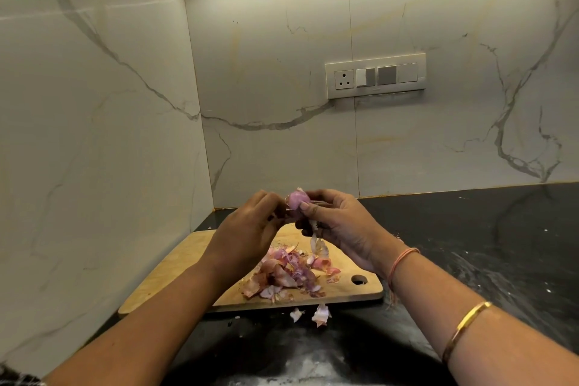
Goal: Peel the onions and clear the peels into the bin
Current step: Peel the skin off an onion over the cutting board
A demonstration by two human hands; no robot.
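The black counter (470, 244) carries the wooden board (175, 263) by its left wall, with a heap of peels (288, 273) towards the board's near right corner. Above its far edge my left hand (247, 222) and right hand (341, 226) both pinch the onion (297, 199), its long axis roughly upright, tip up, and a loose skin strip (316, 244) dangles below

The onion (297, 199) is pale purple-pink. The peels (282, 276) mix pink, purple and papery brown. The cutting board (175, 263) is light tan. The countertop (470, 244) is black, flecked white. The wall (282, 72) is white marble with grey veins. The switch plate (375, 76) is cream and grey, the bangle (466, 327) gold, and the wrist thread (402, 260) orange-pink.
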